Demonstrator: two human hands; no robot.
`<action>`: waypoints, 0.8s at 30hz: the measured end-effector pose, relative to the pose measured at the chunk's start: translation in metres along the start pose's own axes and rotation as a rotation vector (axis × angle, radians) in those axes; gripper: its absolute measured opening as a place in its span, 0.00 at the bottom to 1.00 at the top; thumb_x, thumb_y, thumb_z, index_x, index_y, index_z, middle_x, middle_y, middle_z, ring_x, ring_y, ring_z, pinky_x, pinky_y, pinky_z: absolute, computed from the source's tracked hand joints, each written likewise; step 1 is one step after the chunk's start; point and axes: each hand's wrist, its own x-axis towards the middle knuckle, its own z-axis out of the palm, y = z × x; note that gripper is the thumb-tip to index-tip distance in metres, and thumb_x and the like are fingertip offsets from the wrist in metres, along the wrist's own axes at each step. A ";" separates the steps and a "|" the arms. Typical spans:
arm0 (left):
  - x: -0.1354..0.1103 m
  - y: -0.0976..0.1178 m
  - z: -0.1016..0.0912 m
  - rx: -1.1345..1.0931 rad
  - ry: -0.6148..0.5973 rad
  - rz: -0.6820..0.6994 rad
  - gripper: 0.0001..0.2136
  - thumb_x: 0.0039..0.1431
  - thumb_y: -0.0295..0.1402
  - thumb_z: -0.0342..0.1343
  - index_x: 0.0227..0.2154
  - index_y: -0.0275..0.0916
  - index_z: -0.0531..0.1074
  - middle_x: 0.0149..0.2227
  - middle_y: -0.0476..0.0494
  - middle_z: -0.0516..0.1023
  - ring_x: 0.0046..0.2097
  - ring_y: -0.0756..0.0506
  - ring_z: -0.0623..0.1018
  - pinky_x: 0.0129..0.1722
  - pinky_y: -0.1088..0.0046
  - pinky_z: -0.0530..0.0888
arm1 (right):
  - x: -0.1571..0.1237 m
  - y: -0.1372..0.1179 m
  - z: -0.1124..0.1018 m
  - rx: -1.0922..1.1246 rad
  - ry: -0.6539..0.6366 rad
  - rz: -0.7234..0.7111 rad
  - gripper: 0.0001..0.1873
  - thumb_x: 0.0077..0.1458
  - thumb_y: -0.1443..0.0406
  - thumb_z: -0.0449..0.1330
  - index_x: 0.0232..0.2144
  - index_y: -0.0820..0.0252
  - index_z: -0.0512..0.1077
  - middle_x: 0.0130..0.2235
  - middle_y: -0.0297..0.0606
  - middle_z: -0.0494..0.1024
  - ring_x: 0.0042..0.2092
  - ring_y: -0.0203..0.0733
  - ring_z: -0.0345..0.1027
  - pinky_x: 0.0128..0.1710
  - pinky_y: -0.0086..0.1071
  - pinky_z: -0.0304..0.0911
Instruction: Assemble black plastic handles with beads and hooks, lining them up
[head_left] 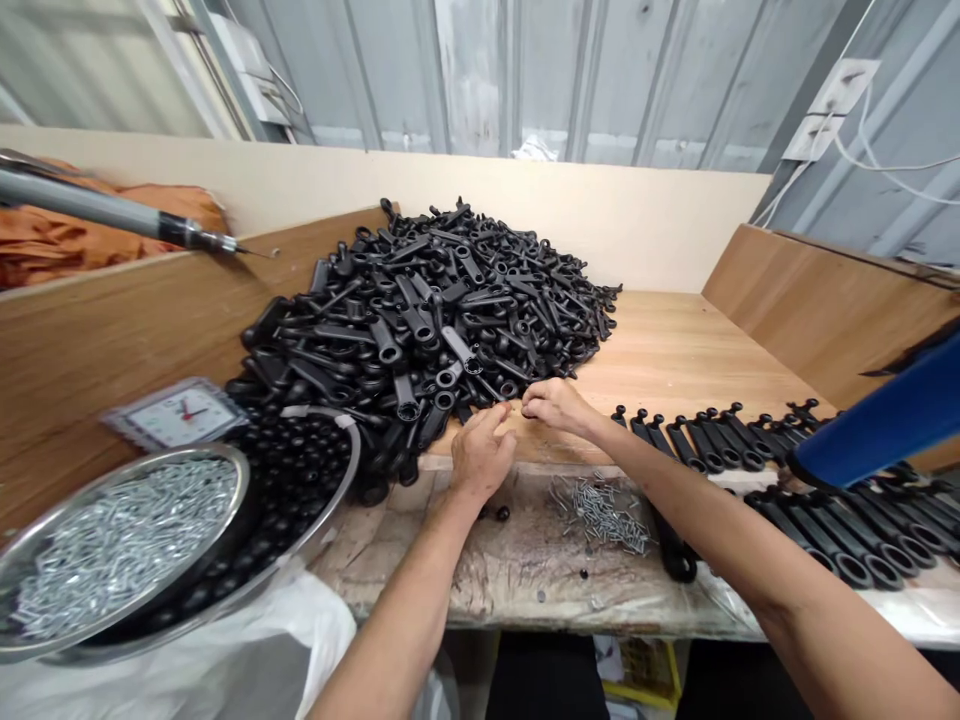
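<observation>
My left hand (484, 450) is at the front edge of a heap of black crank-shaped handles (480, 310), fingers stretched forward and thumb apart. Right beside it, my right hand (559, 405) has its fingers pinched together; a small dark bit shows under the fingertips, too hidden to name. Between my forearms lies a loose pile of small silver screws or pins (607, 515). A black round knob (502, 513) rests near my left wrist. One black handle (675, 550) lies partly under my right forearm.
At left, a metal bowl of silver pins (244, 470) sits over a larger basin of black knobs (352, 450), near a square clock (176, 412). Rows of black handles (847, 540) lie at right beneath a blue cylindrical tool (885, 410). A grey screwdriver tool (112, 205) hangs upper left.
</observation>
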 end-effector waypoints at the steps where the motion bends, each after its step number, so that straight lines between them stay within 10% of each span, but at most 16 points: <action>1: -0.002 0.002 0.001 0.015 -0.002 0.070 0.18 0.49 0.28 0.50 0.46 0.37 0.67 0.43 0.42 0.74 0.47 0.45 0.71 0.49 0.68 0.66 | -0.008 -0.001 -0.006 0.103 0.002 0.007 0.14 0.51 0.64 0.48 0.35 0.64 0.71 0.25 0.36 0.73 0.27 0.34 0.65 0.26 0.24 0.57; 6: -0.016 0.028 0.011 -0.045 -0.032 0.308 0.25 0.47 0.30 0.52 0.51 0.34 0.59 0.50 0.36 0.67 0.53 0.42 0.65 0.53 0.63 0.62 | -0.062 -0.012 -0.022 0.953 -0.007 0.055 0.10 0.46 0.63 0.56 0.30 0.65 0.70 0.19 0.30 0.67 0.19 0.29 0.58 0.19 0.23 0.56; 14: -0.035 0.066 -0.006 -0.472 0.006 -0.110 0.10 0.50 0.31 0.49 0.37 0.37 0.68 0.23 0.52 0.69 0.25 0.51 0.69 0.28 0.75 0.66 | -0.155 -0.013 -0.018 1.361 0.095 0.068 0.19 0.43 0.64 0.63 0.40 0.62 0.72 0.26 0.34 0.72 0.25 0.33 0.65 0.19 0.24 0.58; 24: -0.147 0.150 -0.010 -1.360 -0.573 -0.751 0.21 0.48 0.35 0.57 0.46 0.35 0.64 0.21 0.52 0.70 0.14 0.55 0.64 0.17 0.78 0.59 | -0.270 -0.023 0.014 0.606 0.603 -0.186 0.08 0.50 0.64 0.59 0.35 0.58 0.72 0.35 0.40 0.76 0.37 0.40 0.68 0.40 0.35 0.63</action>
